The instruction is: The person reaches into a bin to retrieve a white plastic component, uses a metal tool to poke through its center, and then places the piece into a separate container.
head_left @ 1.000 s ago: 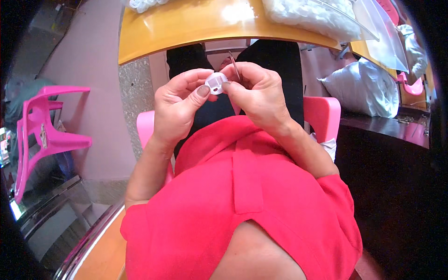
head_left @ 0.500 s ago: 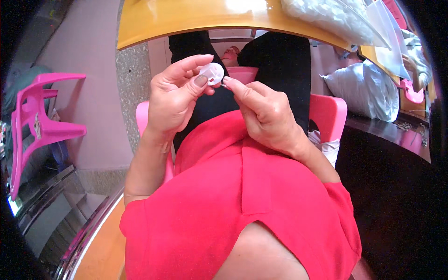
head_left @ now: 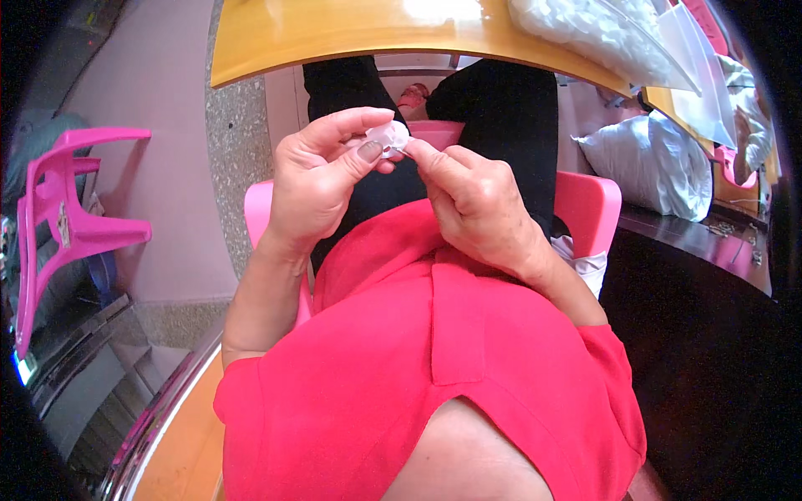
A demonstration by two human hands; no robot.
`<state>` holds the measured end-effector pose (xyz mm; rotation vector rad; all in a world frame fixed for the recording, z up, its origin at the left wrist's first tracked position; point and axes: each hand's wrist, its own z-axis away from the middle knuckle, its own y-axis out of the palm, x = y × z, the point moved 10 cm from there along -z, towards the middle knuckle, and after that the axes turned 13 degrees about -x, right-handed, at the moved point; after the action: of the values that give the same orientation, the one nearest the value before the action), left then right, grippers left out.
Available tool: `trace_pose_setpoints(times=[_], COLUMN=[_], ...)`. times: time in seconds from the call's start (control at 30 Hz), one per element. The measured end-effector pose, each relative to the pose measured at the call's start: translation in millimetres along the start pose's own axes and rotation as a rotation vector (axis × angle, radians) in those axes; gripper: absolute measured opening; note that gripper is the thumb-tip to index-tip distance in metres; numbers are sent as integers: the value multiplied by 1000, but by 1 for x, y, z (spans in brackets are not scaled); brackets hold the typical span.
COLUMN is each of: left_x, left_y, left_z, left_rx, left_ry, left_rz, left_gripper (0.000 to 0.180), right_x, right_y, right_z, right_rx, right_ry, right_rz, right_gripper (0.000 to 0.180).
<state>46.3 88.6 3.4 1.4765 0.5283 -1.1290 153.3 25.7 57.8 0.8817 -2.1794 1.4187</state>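
Observation:
A small round white plastic part is pinched between the thumb and fingers of my left hand, above my lap. It has a raised middle and a small dark opening near my thumb. My right hand is closed, its thumb and forefinger brought up against the part's right edge. Whatever lies between those right fingertips is too small and too covered to name.
Ahead is a yellow table with a clear bag of white pieces at its right. A pink bucket-like container stands between my legs. Left is a pink plastic stool; far right, a white sack and another person's sleeve.
The white part has tilted and shifted slightly right and down, so my right fingertips now meet its edge. My right hand has stayed nearly in place.

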Motion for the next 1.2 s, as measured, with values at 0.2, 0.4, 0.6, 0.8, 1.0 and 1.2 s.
trace_pose_setpoints(times=[0.2,0.4,0.6,0.8,1.0,1.2], left_x=[3,7,8,7,8,25], left_y=[3,5,6,6,5,-4], left_z=[1,1,1,1,2,-1], left_rx=[-10,-2,-10,-9,-29,-137], left_ry=[-42,-89,-107,-85,-62,-167], left_rz=[39,109,148,141,101,104], left_gripper=[27,28,26,26,26,27], right_x=[-3,-6,-12,-21,-36,-32], right_y=[0,-2,0,6,18,8], right_z=[1,-2,-3,-1,5,5], right_rx=[-29,-46,-21,19,83,20], right_ry=[-15,43,194,365,533,329], right_rz=[-52,-225,-375,-503,-577,-267], right_gripper=[33,33,25,21,20,27])
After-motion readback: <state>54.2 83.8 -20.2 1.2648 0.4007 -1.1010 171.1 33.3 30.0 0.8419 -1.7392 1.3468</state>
